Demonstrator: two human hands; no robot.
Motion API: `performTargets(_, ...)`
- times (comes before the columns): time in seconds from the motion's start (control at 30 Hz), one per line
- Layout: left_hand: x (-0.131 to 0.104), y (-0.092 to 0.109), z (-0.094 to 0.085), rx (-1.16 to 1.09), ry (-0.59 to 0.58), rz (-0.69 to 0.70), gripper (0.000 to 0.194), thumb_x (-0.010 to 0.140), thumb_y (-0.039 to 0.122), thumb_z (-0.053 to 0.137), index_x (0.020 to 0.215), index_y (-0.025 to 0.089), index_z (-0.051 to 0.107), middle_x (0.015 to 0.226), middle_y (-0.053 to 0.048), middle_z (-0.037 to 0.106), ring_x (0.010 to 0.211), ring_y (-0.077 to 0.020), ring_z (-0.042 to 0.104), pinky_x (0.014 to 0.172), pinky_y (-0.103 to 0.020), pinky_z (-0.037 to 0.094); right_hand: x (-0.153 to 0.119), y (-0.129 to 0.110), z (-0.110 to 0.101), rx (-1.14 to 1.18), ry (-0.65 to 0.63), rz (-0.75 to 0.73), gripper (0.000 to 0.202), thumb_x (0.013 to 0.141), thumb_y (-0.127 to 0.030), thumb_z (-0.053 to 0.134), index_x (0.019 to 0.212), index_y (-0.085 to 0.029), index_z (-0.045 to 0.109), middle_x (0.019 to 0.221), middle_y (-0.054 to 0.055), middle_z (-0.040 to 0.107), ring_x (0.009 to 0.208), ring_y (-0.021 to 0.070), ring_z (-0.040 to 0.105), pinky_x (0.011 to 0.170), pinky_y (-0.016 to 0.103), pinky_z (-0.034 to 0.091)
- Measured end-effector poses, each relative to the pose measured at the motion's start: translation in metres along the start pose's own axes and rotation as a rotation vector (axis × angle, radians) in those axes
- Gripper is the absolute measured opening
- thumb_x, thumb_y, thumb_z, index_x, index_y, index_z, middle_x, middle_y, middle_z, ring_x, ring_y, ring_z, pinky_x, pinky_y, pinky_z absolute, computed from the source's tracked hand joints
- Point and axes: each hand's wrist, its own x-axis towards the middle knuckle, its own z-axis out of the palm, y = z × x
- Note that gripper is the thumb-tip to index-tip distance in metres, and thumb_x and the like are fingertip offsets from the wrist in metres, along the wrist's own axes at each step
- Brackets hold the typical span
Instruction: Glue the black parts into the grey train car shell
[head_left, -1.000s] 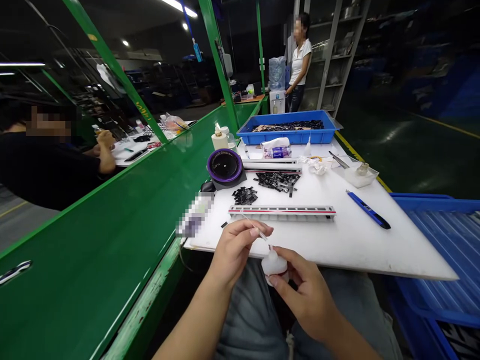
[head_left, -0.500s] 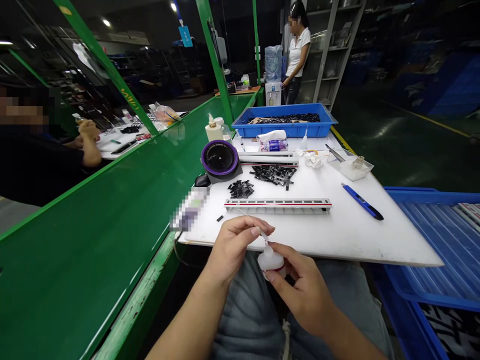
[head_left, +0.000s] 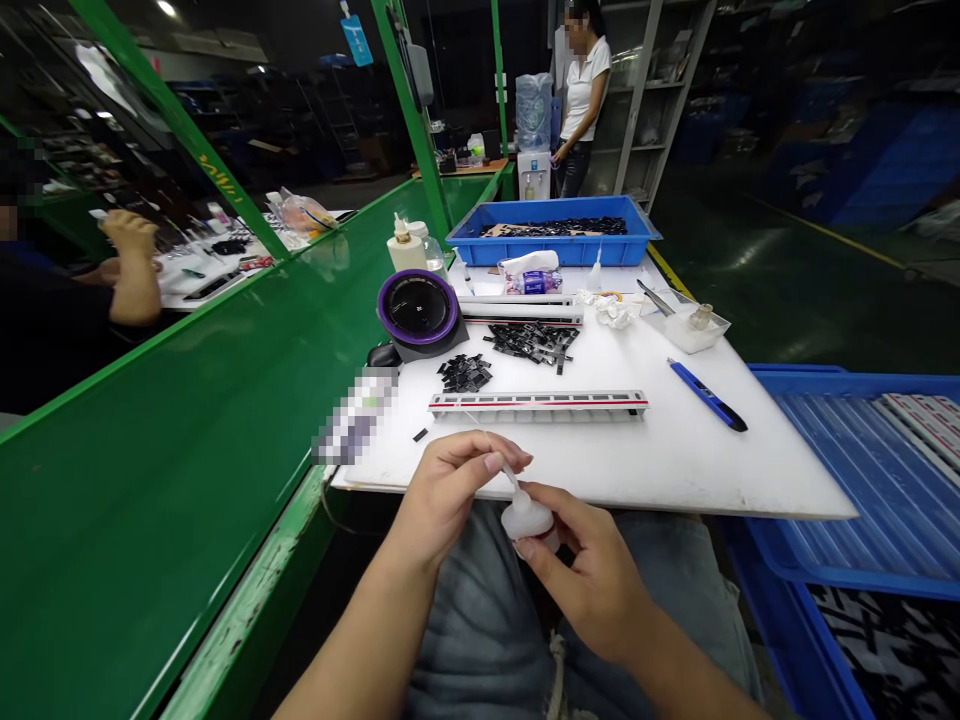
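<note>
My right hand (head_left: 592,570) is wrapped round a small white bottle (head_left: 527,516) with a red band, just below the table's front edge. My left hand (head_left: 455,490) pinches a thin white nozzle (head_left: 511,476) at the bottle's top. Beyond my hands a white train-car shell (head_left: 536,402) with a red stripe lies lengthwise across the white table (head_left: 600,455). Behind it are two piles of small black pieces, a smaller pile (head_left: 464,373) and a larger pile (head_left: 531,343). One loose black piece (head_left: 420,435) lies left of the shell.
A round black device (head_left: 418,308) with a purple rim stands at the left. A blue utility knife (head_left: 707,395) lies at the right, near a clear tray (head_left: 690,328). Behind are a blue bin (head_left: 555,250) and bottles. A person sits left beyond the green partition (head_left: 187,400); another stands behind.
The nozzle now meets the bottle's top, where a small dark tip showed between them before. The view has shifted, so the table and hands appear slightly further left.
</note>
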Motion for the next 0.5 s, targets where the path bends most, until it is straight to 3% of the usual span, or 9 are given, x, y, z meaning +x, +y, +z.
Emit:
performTargets(0.1,-0.002,0.003,-0.005,0.261,0.011,0.056,0.012,0.087,0.027,0.066,0.082,0.026,0.077,0.088,-0.001,0.076,0.090,-0.0176,0.069,0.085,-0.026,0.052,-0.001,-0.001,-0.002,-0.091,0.024,-0.036,0.041,0.086,-0.020,0.063,0.126,-0.026,0.062,0.107,0.000,0.073,0.091,0.0143,0.068,0.087,0.026,0.055)
performTargets(0.2,-0.009,0.006,-0.012,0.503,0.009,0.126,0.013,0.089,0.025,0.065,0.087,0.028,0.077,0.095,0.000,0.077,0.093,-0.0171,0.069,0.085,-0.025,0.052,-0.004,0.000,-0.004,-0.160,0.024,-0.044,0.044,0.085,-0.018,0.064,0.128,-0.024,0.062,0.118,0.002,0.072,0.102,0.0164,0.068,0.095,0.027,0.053)
performTargets(0.33,-0.019,-0.001,-0.018,0.568,0.007,0.139,0.013,0.090,0.026,0.063,0.087,0.028,0.076,0.094,0.000,0.077,0.092,-0.0170,0.071,0.084,-0.024,0.053,-0.007,0.005,-0.003,-0.184,-0.017,-0.048,0.047,0.085,-0.016,0.063,0.131,-0.026,0.060,0.123,0.002,0.070,0.106,0.0161,0.067,0.094,0.026,0.053)
performTargets(0.5,-0.026,-0.013,-0.020,0.588,0.062,0.064,0.016,0.090,0.030,0.063,0.084,0.025,0.076,0.093,-0.002,0.077,0.093,-0.0185,0.071,0.085,-0.025,0.055,-0.007,0.015,0.002,-0.279,-0.059,-0.038,0.049,0.086,-0.014,0.058,0.134,-0.024,0.057,0.119,0.004,0.070,0.105,0.0193,0.066,0.095,0.034,0.053)
